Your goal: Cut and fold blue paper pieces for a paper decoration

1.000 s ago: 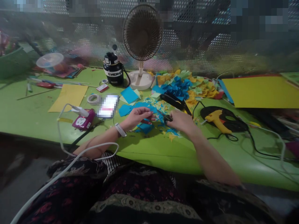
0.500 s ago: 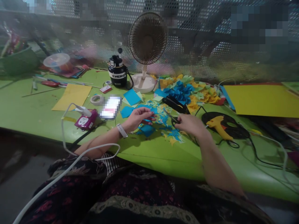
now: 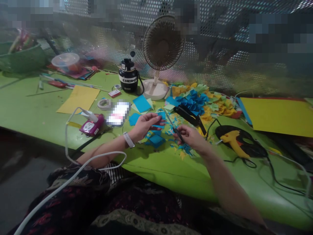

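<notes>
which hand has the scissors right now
The right hand: its fingers hold the scissors at the dark handle end. The left hand, with the pale band on its wrist, has none.

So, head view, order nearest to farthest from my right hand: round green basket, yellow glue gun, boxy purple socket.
1. Yellow glue gun, right of your right hand.
2. Boxy purple socket, to the left.
3. Round green basket, far left.

"ENERG" in capitals, white band (image 3: pixel 128 80) of a black bottle (image 3: pixel 129 73), final letter unclear
</notes>
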Demonstrator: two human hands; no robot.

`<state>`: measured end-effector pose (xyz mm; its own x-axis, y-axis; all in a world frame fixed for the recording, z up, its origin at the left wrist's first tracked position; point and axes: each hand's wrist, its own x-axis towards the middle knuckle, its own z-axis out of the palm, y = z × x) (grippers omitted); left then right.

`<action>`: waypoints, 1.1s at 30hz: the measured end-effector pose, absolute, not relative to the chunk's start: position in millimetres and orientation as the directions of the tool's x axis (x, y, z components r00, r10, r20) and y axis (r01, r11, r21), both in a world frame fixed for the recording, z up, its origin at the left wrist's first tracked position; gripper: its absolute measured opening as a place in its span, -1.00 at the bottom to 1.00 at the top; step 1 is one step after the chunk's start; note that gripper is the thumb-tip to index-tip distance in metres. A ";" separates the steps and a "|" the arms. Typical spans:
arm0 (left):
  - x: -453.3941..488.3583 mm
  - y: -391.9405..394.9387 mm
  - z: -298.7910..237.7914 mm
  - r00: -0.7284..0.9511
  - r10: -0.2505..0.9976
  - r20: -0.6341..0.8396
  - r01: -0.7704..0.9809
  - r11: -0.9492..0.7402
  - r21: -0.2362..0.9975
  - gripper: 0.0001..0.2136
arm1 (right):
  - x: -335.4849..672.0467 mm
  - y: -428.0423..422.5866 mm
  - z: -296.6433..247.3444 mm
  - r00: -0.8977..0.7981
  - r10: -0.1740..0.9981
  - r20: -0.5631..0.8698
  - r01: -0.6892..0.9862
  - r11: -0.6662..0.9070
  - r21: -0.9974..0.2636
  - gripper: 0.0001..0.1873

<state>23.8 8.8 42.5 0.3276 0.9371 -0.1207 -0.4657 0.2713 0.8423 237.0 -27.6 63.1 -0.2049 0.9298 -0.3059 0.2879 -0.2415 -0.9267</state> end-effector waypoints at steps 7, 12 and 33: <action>24.1 8.0 40.9 0.373 0.922 -0.102 -0.446 0.274 0.852 -0.66 | 237.5 -27.8 59.7 -0.277 0.908 -0.313 0.322 -0.219 -0.921 -0.45; 24.9 5.5 38.9 0.396 0.914 -0.091 -0.436 0.274 0.857 -0.64 | 236.0 -29.6 60.1 -0.296 0.905 -0.304 0.336 -0.200 -0.920 -0.49; 24.1 5.0 41.0 0.448 0.889 -0.095 -0.332 0.264 0.906 -0.66 | 232.7 -31.2 63.5 -0.294 0.910 -0.291 0.394 -0.161 -0.905 -0.45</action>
<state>24.1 5.0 41.0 0.4481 0.8889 -0.0946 -0.3319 0.2638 0.9057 232.7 -31.2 63.5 -0.2942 0.9105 -0.2907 0.3945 -0.1614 -0.9046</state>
